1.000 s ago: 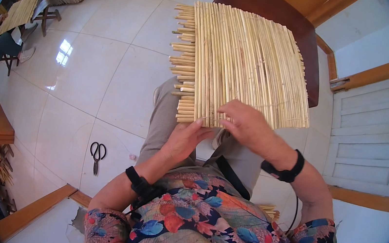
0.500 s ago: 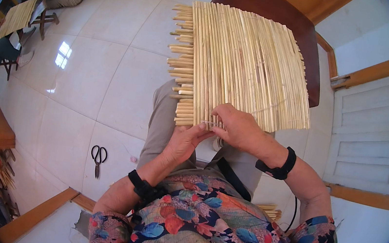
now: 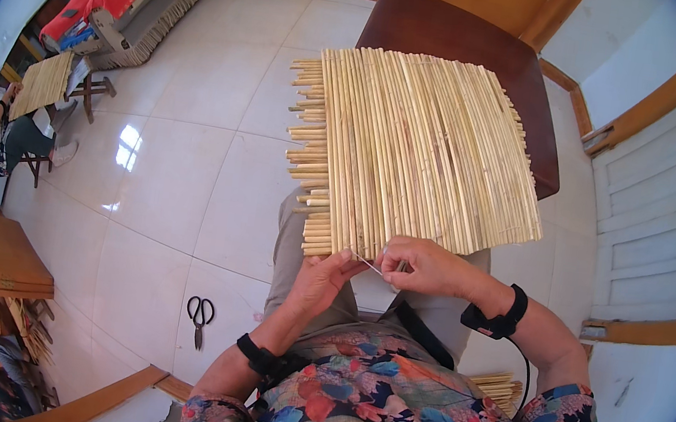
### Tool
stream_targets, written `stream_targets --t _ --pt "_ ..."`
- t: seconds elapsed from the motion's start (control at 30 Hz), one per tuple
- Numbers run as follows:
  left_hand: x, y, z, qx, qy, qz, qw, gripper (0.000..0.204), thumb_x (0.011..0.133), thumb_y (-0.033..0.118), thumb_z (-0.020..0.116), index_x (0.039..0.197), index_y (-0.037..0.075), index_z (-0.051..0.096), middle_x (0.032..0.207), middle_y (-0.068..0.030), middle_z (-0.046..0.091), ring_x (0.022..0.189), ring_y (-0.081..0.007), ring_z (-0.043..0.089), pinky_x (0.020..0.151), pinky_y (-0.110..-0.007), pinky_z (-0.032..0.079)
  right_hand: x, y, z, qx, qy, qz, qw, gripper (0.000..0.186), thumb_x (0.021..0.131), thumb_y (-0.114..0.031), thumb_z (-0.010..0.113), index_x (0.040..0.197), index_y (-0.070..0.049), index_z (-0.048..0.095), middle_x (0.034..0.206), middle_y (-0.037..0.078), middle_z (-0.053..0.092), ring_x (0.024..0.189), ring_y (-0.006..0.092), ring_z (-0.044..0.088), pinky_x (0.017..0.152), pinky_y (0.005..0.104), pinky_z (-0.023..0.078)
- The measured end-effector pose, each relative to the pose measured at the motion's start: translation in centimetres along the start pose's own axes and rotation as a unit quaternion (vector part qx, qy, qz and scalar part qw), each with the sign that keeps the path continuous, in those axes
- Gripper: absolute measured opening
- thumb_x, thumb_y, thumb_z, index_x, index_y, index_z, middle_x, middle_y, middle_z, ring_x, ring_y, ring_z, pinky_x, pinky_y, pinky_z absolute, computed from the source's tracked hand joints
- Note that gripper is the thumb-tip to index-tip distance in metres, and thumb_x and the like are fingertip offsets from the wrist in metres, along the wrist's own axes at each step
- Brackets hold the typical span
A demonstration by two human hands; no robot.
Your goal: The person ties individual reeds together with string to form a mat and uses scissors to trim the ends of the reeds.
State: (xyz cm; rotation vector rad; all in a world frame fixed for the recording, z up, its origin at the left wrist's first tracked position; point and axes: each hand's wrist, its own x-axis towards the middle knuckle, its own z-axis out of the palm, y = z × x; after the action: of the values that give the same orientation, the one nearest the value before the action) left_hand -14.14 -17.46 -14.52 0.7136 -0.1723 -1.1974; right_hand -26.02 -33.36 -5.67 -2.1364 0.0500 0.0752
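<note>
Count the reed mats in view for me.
2. One reed mat lies across the person's lap and the chair seat, under both hands; another mat is far left with a seated person. Others may be hidden.

Both forearms rise from the lower edge and meet at mid-frame. The left hand [image 3: 323, 276] is extended, fingers straight and close together, palm turned inward. The right hand [image 3: 424, 267] is curled, thumb and fingertips pinched tight just beside the left fingertips. Each wrist wears a dark band; the sleeves are a floral print.
</note>
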Motion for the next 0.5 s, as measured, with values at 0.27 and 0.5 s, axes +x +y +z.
stream_targets --t 0.27,0.5 --pt "0.0 -0.2 0.0 -0.002 0.003 0.018 1.000 0.040 0.088 0.008 0.049 0.126 0.000 0.038 0.118 -0.0120 0.053 0.106 -0.0270 0.055 0.095 -0.046 0.042 -4.7 -2.6 -1.7 0.086 -0.028 0.195 0.977 0.014 0.083 -0.016 0.057 0.083 -0.001 0.059 0.072 0.004 0.060 0.064 0.0120 0.057 0.061 0.0256 0.046" --pt "0.3 -0.5 -0.2 -0.012 0.007 0.037 0.999 0.038 0.088 0.005 0.045 0.125 -0.002 0.037 0.119 -0.0141 0.052 0.107 -0.0289 0.054 0.096 -0.047 0.042 -9.4 -3.5 -4.3 -0.169 0.090 0.179 0.965 0.010 0.078 -0.013 0.060 0.082 -0.004 0.061 0.074 0.010 0.060 0.067 0.0261 0.057 0.060 0.0324 0.046"
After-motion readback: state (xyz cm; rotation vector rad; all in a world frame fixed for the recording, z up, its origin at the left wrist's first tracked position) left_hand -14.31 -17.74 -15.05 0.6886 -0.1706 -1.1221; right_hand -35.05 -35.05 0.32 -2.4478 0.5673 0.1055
